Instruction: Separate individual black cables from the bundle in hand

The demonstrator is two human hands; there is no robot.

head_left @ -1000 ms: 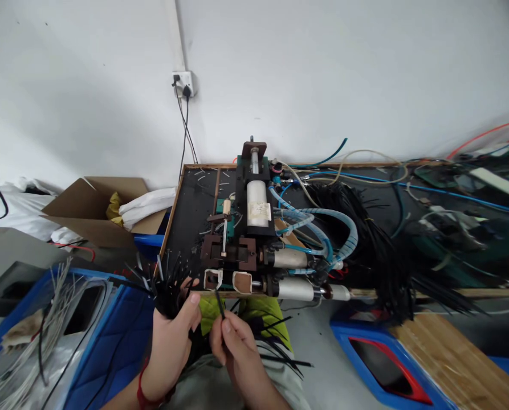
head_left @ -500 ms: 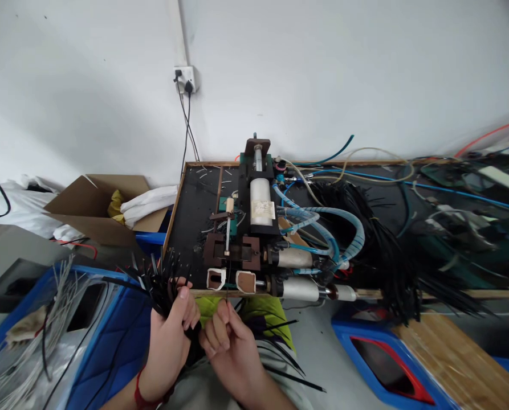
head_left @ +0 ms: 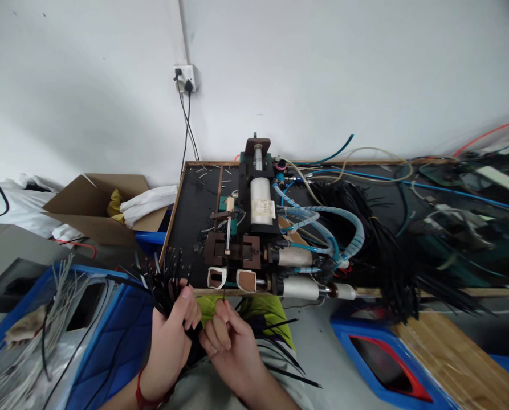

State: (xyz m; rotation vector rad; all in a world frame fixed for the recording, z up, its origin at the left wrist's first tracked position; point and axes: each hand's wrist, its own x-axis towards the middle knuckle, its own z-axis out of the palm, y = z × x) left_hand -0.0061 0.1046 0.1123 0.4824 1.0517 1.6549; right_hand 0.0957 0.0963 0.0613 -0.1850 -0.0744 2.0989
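My left hand (head_left: 174, 336) is closed round a bundle of black cables (head_left: 162, 287), whose cut ends fan out at the table's front left. Close beside it, my right hand (head_left: 232, 344) pinches one thin black cable (head_left: 224, 291) between thumb and forefinger. That cable runs upward between two padded jaws (head_left: 246, 280) toward the brown block (head_left: 251, 250) of a pneumatic machine (head_left: 263, 202). The cable's far end is hidden in the machine. More black cables (head_left: 286, 361) lie across my lap, passing under my right hand.
Black cable bundles (head_left: 382, 256) and blue air hoses (head_left: 352, 228) lie on the table right of the machine. A blue crate (head_left: 104, 341) with pale wires stands at left, near a cardboard box (head_left: 96, 228). Another blue bin (head_left: 343, 336) sits below right.
Both hands stay almost where they were, with the same grips. The thin cable above my right fingers has shifted slightly to the left.
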